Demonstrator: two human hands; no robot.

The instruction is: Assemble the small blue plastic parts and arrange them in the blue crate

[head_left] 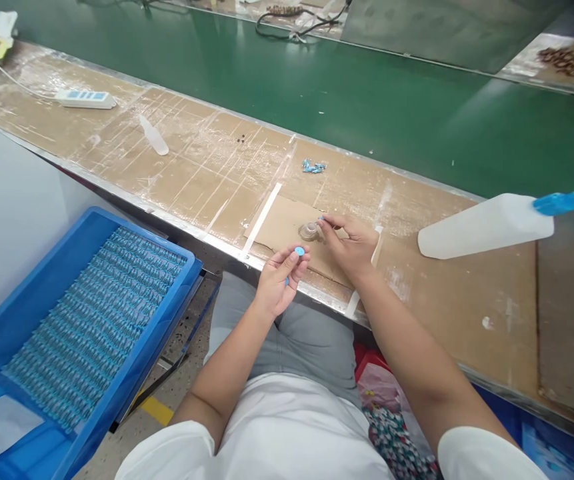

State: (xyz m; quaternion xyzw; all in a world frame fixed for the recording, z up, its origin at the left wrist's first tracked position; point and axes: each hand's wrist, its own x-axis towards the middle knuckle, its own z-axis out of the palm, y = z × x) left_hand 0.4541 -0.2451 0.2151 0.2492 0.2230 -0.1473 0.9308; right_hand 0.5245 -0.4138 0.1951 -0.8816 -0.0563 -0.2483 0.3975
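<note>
My left hand [281,277] is closed around a small blue round part [299,251], held up between thumb and fingers at the table's front edge. A bit more blue shows lower in that palm. To its right, my right hand [349,243] pinches a tiny blue piece [321,218], too small to name. Just left of those fingertips, a small clear round dish [309,231] sits on a cardboard sheet [279,223]. Beyond it lies a little pile of blue and silvery pieces [313,166].
At right stands a white plastic bottle [484,227] with a blue nozzle. A blue crate [167,300] at left holds rows of blue parts. A power strip [85,99] and a translucent tapered object [153,135] lie on the table. Behind runs a green belt [207,60].
</note>
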